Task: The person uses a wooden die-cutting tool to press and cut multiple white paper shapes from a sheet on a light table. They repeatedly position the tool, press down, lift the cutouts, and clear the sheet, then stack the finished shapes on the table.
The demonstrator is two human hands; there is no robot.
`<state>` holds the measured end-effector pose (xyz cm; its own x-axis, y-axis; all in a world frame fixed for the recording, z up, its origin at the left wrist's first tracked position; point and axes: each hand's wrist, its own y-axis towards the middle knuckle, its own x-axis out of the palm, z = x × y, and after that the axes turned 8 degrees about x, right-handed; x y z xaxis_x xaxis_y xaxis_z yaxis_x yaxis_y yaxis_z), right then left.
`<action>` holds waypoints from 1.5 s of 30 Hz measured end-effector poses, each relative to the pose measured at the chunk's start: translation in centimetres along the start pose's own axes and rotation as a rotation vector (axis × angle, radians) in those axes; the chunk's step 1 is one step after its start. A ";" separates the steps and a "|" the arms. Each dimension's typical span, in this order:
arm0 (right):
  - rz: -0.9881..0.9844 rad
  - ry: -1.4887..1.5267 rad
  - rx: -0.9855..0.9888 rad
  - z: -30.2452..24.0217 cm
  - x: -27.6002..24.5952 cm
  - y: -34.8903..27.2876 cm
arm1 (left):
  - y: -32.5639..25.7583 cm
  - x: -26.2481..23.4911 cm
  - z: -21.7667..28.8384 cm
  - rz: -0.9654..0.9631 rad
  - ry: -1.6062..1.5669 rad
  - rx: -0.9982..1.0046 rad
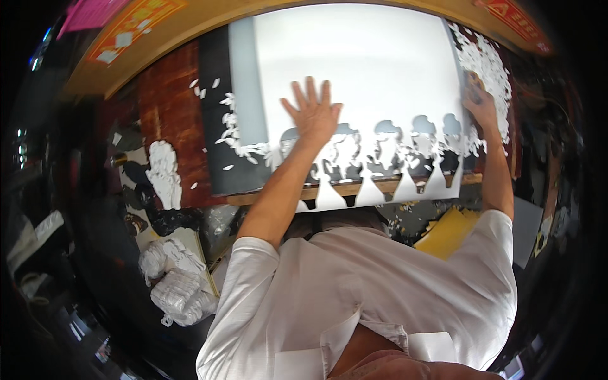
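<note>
A large white sheet (361, 50) covers most of the work table, with a row of shaped cut-outs along its near side. My left hand (312, 114) lies flat on the sheet with its fingers spread. At the sheet's right edge, my right hand (482, 107) is closed around a small dark and yellowish object (473, 81), whose kind I cannot make out. White offcuts (484, 60) lie thickly beside and beyond that hand. Through the cut-outs, a dark surface and loose white scraps show. The sheet's near edge hangs over the table's wooden front strip (345, 189).
A pile of white cut pieces (164, 174) rests on the reddish table (168, 95) at the left. Below it are plastic-wrapped white bundles (183, 296). Yellow sheets (445, 233) lie low at the right. A wooden ledge (209, 25) borders the far side.
</note>
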<state>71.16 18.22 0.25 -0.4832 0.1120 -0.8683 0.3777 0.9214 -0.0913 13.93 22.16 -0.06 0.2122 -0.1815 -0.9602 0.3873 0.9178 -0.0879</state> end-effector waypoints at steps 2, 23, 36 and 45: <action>0.076 -0.047 -0.014 -4.0 -2.1 -2.0 | -1.2 -1.3 -1.8 0.089 -0.258 0.099; -0.017 -0.145 0.012 -52.4 24.2 -13.0 | -9.5 -2.3 -16.4 0.423 -0.312 0.369; 0.038 -0.152 -0.079 -50.3 26.4 -11.9 | -9.0 -1.8 -15.9 0.344 -0.306 0.367; 0.095 0.113 -0.253 -48.6 23.3 -14.4 | -9.9 -1.9 -15.8 0.417 -0.310 0.390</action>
<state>16.09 25.66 5.08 -0.5456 0.2296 -0.8060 0.2229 0.9669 0.1245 -4.47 18.97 -1.53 0.6420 0.0150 -0.7666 0.5013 0.7482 0.4345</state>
